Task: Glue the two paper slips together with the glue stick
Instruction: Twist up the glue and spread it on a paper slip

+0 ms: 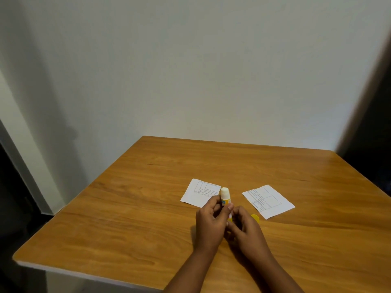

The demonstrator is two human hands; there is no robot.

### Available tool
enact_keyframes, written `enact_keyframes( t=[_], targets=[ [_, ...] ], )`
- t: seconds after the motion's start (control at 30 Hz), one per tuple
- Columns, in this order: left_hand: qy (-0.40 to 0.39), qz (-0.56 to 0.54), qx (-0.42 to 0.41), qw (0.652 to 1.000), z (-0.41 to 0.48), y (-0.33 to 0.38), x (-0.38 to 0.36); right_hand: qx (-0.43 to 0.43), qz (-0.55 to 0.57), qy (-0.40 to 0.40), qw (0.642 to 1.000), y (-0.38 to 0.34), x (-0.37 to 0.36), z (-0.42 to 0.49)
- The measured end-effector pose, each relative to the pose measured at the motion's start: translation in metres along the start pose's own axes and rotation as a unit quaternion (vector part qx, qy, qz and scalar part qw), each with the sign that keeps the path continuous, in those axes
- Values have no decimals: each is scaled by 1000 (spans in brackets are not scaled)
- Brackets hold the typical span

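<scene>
My left hand [209, 220] grips the uncapped glue stick [224, 197] upright; my right hand [246, 226] curls at its base, grip unclear. One paper slip [198, 193] lies just behind the stick, the other [268, 200] to its right, well apart. Over-twisting risks the glue snapping or smearing the table [127, 208]

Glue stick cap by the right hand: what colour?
Yellow; the cap shows partly behind the right hand in the head view.

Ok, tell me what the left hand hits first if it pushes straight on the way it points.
Likely the left slip: the left hand, holding the glue stick, points up-table toward it. Depth is unclear.
</scene>
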State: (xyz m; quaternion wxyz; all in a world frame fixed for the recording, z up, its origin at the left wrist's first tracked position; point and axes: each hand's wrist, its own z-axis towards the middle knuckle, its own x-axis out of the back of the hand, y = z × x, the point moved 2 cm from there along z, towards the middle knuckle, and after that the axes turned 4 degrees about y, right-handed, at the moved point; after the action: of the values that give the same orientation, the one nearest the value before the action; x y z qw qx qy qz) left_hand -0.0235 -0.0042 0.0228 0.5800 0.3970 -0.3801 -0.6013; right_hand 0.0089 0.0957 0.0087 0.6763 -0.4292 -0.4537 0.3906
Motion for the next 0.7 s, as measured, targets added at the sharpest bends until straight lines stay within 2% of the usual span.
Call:
enact_keyframes(
  t=[0.17,0.5,0.7],
  targets=[
    [-13,2,-3,1000,1,2,1,8,46,-47,998,-4,0,-1],
    [-9,-30,18,999,0,2,1,7,-6,4,1000,-5,1,0],
    [-24,-48,40,998,2,0,2,0,92,-44,995,-10,0,-1]
  ],
)
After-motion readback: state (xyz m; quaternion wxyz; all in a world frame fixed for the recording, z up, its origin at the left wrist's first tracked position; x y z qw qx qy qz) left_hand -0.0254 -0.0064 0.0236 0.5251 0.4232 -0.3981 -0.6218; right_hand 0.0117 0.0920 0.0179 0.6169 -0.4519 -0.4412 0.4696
